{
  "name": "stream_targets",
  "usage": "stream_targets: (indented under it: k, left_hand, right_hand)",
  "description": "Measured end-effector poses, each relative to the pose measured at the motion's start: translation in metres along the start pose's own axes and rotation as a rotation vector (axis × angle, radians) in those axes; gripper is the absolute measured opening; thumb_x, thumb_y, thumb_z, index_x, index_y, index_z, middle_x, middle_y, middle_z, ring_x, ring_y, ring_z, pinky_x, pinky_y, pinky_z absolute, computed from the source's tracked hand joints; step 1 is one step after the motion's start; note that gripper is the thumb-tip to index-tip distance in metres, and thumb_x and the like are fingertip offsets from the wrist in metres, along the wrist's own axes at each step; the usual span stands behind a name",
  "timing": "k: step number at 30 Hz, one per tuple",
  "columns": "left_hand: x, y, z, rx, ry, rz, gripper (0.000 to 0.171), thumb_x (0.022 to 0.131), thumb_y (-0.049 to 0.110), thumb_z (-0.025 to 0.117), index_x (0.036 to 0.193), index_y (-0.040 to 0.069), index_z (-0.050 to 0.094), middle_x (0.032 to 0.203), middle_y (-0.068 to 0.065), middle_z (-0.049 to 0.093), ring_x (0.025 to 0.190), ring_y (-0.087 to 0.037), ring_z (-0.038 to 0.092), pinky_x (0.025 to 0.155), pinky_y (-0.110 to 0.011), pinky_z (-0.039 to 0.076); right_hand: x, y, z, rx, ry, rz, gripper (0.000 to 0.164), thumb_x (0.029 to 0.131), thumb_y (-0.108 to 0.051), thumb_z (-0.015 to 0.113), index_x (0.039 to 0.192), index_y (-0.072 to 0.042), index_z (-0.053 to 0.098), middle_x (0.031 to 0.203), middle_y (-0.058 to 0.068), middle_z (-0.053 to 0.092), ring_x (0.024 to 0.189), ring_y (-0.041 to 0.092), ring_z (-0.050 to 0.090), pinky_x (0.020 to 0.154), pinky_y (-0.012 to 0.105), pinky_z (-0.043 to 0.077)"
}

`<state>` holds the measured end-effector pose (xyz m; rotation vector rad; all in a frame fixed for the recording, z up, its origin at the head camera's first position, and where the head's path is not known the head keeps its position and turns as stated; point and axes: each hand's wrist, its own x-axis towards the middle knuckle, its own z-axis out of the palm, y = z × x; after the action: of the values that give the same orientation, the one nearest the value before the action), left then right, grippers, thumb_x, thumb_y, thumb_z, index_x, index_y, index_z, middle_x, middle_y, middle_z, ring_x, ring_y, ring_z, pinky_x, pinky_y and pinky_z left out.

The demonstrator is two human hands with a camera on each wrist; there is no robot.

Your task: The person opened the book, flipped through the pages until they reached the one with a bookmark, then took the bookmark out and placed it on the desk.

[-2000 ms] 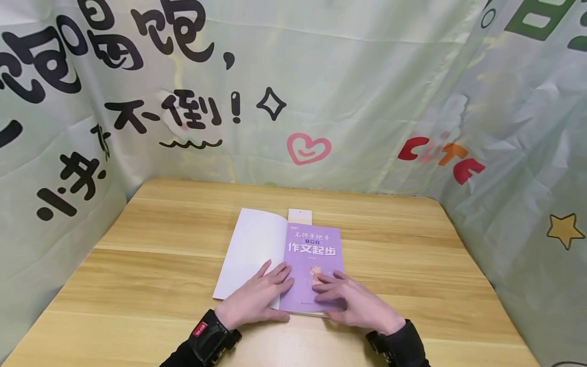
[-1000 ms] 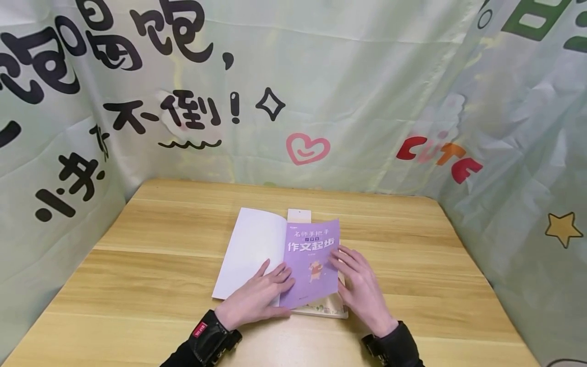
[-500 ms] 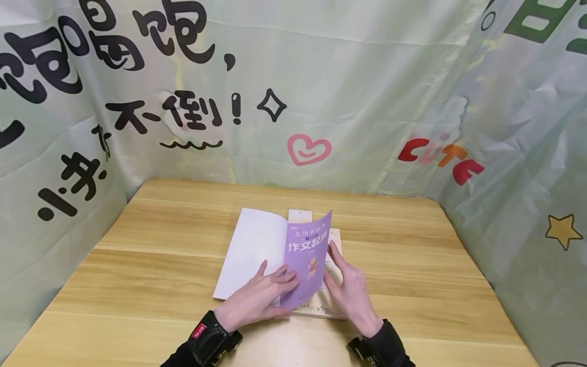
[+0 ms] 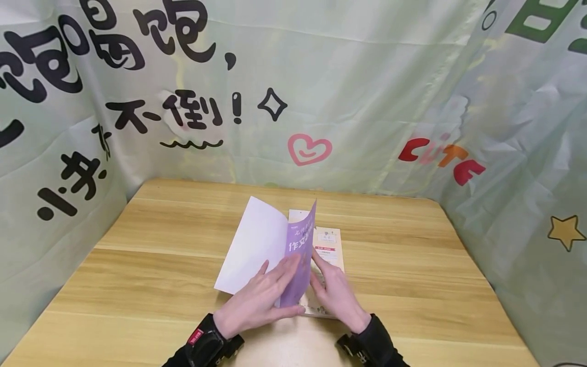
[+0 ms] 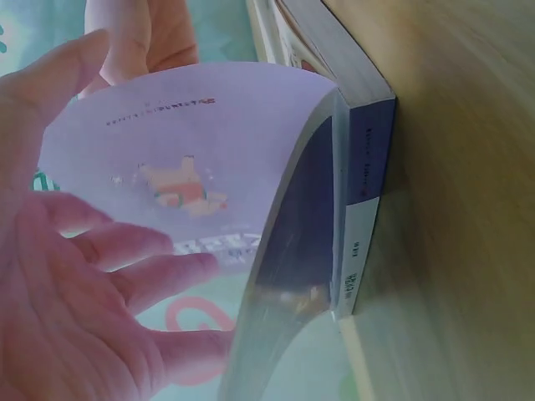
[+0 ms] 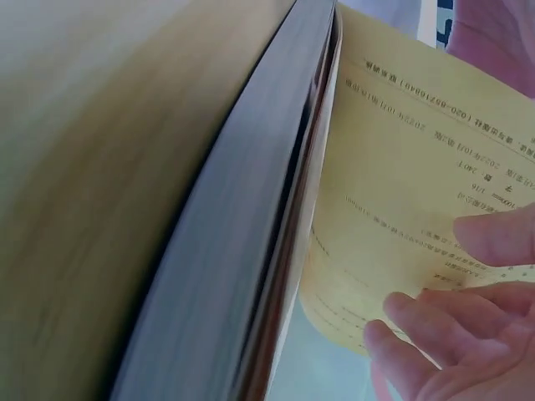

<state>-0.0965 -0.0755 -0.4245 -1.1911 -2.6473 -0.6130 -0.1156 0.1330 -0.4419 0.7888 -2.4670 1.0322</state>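
An open book lies on the table before me, its white inner cover (image 4: 252, 244) turned to the left and lifted off the wood at its left edge. A purple title page (image 4: 300, 278) with white Chinese lettering stands nearly upright, bowed at mid-book. My left hand (image 4: 259, 300) has its fingers extended against that page's purple side. Behind the page, my right hand (image 4: 337, 293) touches its back with loosely extended fingers. In the right wrist view the page's yellowish printed back (image 6: 393, 184) faces the right fingers. A cream printed page (image 4: 327, 255) shows underneath.
A pale card-like strip (image 4: 297, 215) sticks out past the book's top edge. The wooden table (image 4: 403, 244) extends all around the book. Printed fabric (image 4: 367, 92) hangs behind and at both sides. A dark cable (image 4: 568, 364) shows at the lower right corner.
The purple page has risen from lying flat to nearly upright, uncovering the cream page. My right hand has moved left with it. The left fingers have lifted to meet it, and the cover has tilted up.
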Motion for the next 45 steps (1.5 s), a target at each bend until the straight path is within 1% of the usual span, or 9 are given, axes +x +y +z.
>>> stream_targets:
  k: [3,7,12,18,21,29,35,41,45]
  left_hand:
    - [0.0,0.002,-0.001,-0.004,0.018,-0.027,0.098,0.09,0.061,0.05,0.154,0.002,0.005,0.156,-0.018,0.02,0.136,-0.025,0.032,0.105,-0.063,0.033]
    - [0.001,0.007,-0.004,-0.034,0.045,-0.05,0.102,0.089,0.06,0.051,0.154,0.003,-0.004,0.16,-0.015,0.004,0.139,-0.026,0.023,0.105,-0.063,0.032]
    - [0.003,0.015,-0.012,0.016,0.156,-0.018,0.101,0.09,0.052,0.055,0.152,-0.004,-0.002,0.159,-0.02,-0.005,0.144,-0.031,0.005,0.109,-0.063,0.024]
    - [0.009,0.019,-0.019,0.166,0.345,0.112,0.075,0.094,0.029,0.052,0.149,-0.01,0.02,0.155,-0.02,0.024,0.139,-0.04,0.019,0.109,-0.066,0.02]
    - [0.01,0.018,-0.02,0.248,0.394,0.13,0.071,0.085,0.014,0.059,0.146,-0.008,0.031,0.143,-0.016,0.046,0.136,-0.034,0.031,0.111,-0.06,0.023]
    - [0.004,0.01,-0.015,0.323,0.27,-0.018,0.078,0.071,-0.009,0.059,0.145,-0.002,0.037,0.127,-0.011,0.063,0.112,-0.023,0.06,0.107,-0.044,0.04]
    - [0.0,0.002,-0.006,0.349,0.206,-0.131,0.084,0.07,-0.008,0.063,0.148,-0.002,0.031,0.119,-0.009,0.068,0.083,-0.021,0.068,0.055,-0.03,0.057]
    - [-0.004,-0.007,0.003,0.293,0.055,-0.185,0.077,0.075,-0.003,0.061,0.146,-0.008,0.031,0.139,-0.017,0.051,0.127,-0.034,0.045,0.107,-0.05,0.038]
    - [-0.007,-0.011,0.01,0.276,-0.052,-0.202,0.066,0.083,0.003,0.056,0.144,-0.01,0.033,0.149,-0.023,0.035,0.137,-0.034,0.028,0.114,-0.053,0.023]
  right_hand:
    - [0.002,-0.003,0.004,0.008,-0.053,0.007,0.062,0.088,0.002,0.063,0.144,0.003,0.038,0.137,0.019,0.051,0.109,0.019,0.059,0.093,0.042,0.052]
    - [0.005,-0.005,0.01,0.011,-0.122,0.006,0.06,0.091,-0.003,0.06,0.146,0.002,0.035,0.136,0.021,0.052,0.06,0.0,0.049,0.075,0.032,0.056]
    - [0.008,-0.006,0.019,0.052,-0.227,-0.047,0.068,0.094,-0.005,0.057,0.153,-0.009,0.023,0.139,0.016,0.051,0.053,0.001,0.041,0.063,0.023,0.051]
    - [0.006,-0.008,0.025,0.071,-0.349,-0.038,0.054,0.096,-0.012,0.055,0.147,-0.009,0.037,0.113,0.004,0.065,0.086,0.007,0.061,0.074,0.028,0.058]
    - [0.005,-0.008,0.026,0.047,-0.394,-0.018,0.048,0.096,-0.019,0.056,0.141,-0.007,0.045,0.128,0.008,0.06,0.106,0.013,0.059,0.091,0.039,0.054]
    - [0.002,-0.006,0.024,0.036,-0.522,-0.131,0.072,0.092,-0.028,0.063,0.152,-0.01,0.027,0.156,0.008,0.027,0.136,0.023,0.032,0.109,0.06,0.027]
    - [0.0,-0.003,0.02,0.053,-0.6,-0.161,0.087,0.086,-0.032,0.068,0.155,-0.012,0.017,0.16,0.009,0.01,0.141,0.027,0.018,0.111,0.062,0.021]
    - [-0.003,0.002,0.014,0.052,-0.67,-0.136,0.094,0.081,-0.033,0.073,0.153,-0.004,0.019,0.159,0.013,0.011,0.143,0.025,0.013,0.114,0.057,0.018]
    - [-0.003,0.005,0.011,0.061,-0.689,-0.11,0.101,0.078,-0.03,0.076,0.153,-0.002,0.015,0.159,0.014,0.011,0.143,0.024,0.012,0.115,0.054,0.019]
